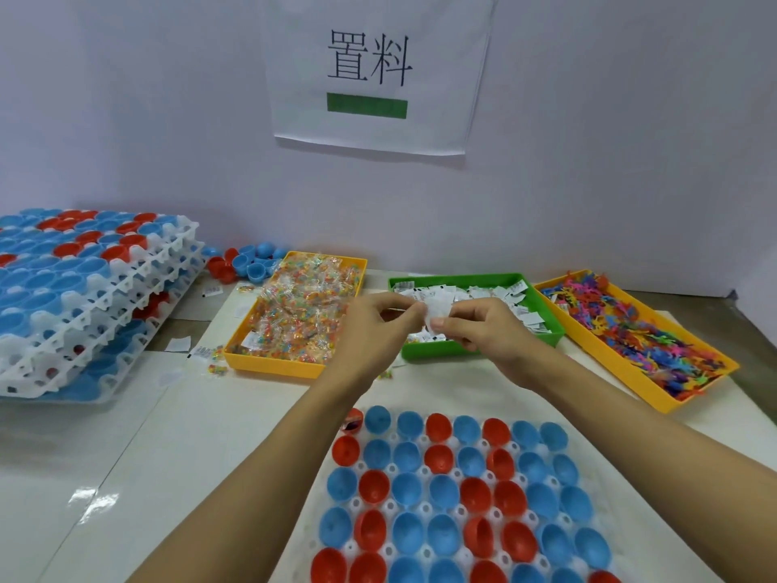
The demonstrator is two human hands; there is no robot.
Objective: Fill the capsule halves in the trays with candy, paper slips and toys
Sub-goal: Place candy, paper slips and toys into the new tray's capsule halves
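A white tray [393, 469] of blue and red capsule halves [407, 488] lies in front of me. Behind it stand a yellow bin of wrapped candy [294, 313], a green bin of paper slips [504, 298] and a yellow bin of coloured toys [630, 334]. My left hand [374, 330] and my right hand [483, 330] meet above the green bin's near left corner. Both pinch a small bunch of white paper slips [433, 309] between thumbs and fingertips. One red capsule half [352, 420] at the tray's far left corner holds something dark.
A stack of white trays [84, 305] filled with capsule halves sits at the left. Loose blue and red halves [248, 263] lie by the wall. Stray slips and candy packets [210, 359] are scattered left of the candy bin. A paper sign [370, 73] hangs on the wall.
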